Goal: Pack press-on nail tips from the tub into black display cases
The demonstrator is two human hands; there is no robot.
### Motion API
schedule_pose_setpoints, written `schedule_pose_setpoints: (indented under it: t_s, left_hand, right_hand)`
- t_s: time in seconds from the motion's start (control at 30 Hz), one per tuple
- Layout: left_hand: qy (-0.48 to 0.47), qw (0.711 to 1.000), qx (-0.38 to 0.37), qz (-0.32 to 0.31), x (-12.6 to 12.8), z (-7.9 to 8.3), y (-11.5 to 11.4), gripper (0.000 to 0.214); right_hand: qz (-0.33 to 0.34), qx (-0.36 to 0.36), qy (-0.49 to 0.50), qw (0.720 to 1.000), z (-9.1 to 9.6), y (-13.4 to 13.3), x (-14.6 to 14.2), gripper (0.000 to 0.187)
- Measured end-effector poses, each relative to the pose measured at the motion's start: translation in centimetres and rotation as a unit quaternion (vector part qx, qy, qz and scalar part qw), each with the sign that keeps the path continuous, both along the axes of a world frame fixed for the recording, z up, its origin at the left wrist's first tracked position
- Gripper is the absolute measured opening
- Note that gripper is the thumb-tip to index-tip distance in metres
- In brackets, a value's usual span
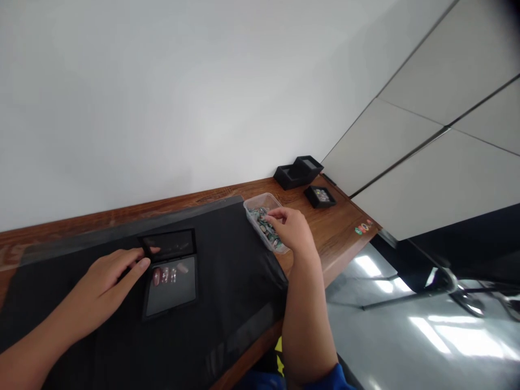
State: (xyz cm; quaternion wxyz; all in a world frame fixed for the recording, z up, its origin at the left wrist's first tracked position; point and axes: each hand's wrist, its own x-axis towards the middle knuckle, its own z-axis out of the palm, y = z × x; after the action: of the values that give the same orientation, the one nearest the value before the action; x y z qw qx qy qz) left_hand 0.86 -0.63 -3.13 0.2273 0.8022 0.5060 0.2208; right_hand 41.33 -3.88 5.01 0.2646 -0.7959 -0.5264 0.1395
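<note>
My left hand [111, 273] lies flat on a black mat [227, 281], fingers stretched out and touching the left edge of an open black hinged case [170, 273]. Several small press-on nails [166, 274] sit in a row inside the case's lower half. My right hand [290, 227] reaches into a clear plastic tub [252, 205] full of small greenish pieces, with the fingertips pinched together among them. What the fingers hold is too small to make out.
The mat covers a wooden table [337, 227] set against a white wall. Black boxes [298, 170] stand at the far corner, with a small black case [320, 196] in front of them. Coloured stickers [363, 227] mark the table's right edge. A chair base [455, 287] stands on the shiny floor.
</note>
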Motion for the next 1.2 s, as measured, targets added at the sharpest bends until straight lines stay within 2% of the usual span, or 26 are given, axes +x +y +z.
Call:
schedule_pose_setpoints:
  t_s: [0.1,0.33,0.47,0.63,0.9,1.1,1.2]
  left_hand:
    - [0.000,0.999,-0.025,-0.025,-0.5,-0.4,0.0,0.050]
    - [0.004,0.999,-0.035,-0.016,-0.6,-0.5,0.1,0.048]
    - [0.000,0.999,-0.034,-0.009,-0.5,-0.4,0.0,0.048]
    - [-0.007,0.999,-0.035,-0.010,-0.4,-0.2,0.0,0.049]
    - [0.004,0.999,-0.034,-0.008,-0.4,-0.2,0.0,0.050]
    - [0.008,0.998,-0.058,-0.009,-0.5,-0.3,0.1,0.050]
    - [-0.004,0.998,-0.055,-0.009,-0.5,-0.3,0.1,0.050]
  right_hand:
    - [-0.004,0.025,0.010,1.000,-0.1,0.0,0.2,0.020]
    - [0.002,0.015,0.042,0.999,-0.3,0.1,0.5,0.023]
    - [0.003,0.032,0.060,0.998,-0.9,0.3,1.0,0.017]
    - [0.010,-0.003,0.032,0.999,-1.1,0.4,1.2,0.020]
    - [0.025,-0.007,0.046,0.999,-1.1,0.6,0.8,0.019]
    - [-0.010,0.080,0.118,0.990,-1.5,0.9,1.0,0.028]
    - [-0.010,0.117,0.157,0.981,-1.8,1.0,1.1,0.019]
